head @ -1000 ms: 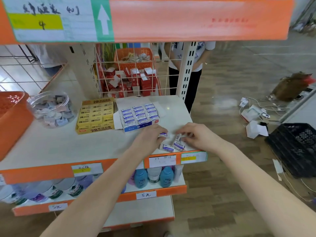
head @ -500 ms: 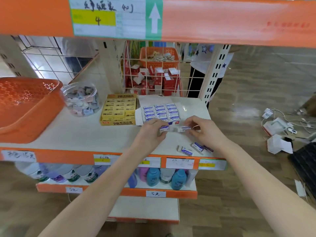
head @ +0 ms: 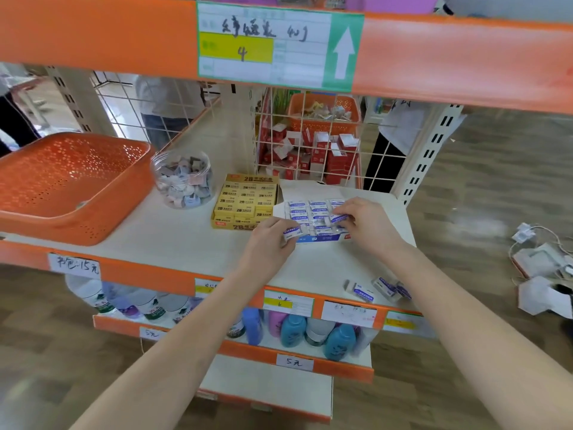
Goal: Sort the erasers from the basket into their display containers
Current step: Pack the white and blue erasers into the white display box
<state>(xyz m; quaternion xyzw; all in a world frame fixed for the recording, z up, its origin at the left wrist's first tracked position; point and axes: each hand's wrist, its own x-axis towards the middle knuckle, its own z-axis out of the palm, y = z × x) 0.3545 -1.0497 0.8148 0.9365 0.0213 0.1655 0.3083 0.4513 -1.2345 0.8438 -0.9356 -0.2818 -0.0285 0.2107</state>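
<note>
The blue-and-white eraser display box [head: 322, 238] sits open on the middle shelf, filled with rows of wrapped erasers. My left hand [head: 273, 243] pinches one blue-and-white eraser [head: 292, 233] at the box's front left corner. Over the box's right side, my right hand [head: 361, 223] pinches another eraser [head: 339, 217]. Three loose erasers [head: 362, 291] lie near the shelf's front right edge. The orange basket [head: 62, 187] stands at the far left. A yellow 2B eraser box [head: 245, 206] sits left of the blue box.
A clear round jar [head: 183, 178] of mixed erasers stands between basket and yellow box. A wire grid [head: 310, 144] backs the shelf, with red boxes behind it. The upper shelf's orange lip [head: 124, 35] hangs overhead. Bottles [head: 291, 330] fill the shelf below. People stand behind the rack.
Both hands have left the loose erasers at the shelf's front edge and moved back to the blue box, each carrying an eraser. The view has shifted left and closer.
</note>
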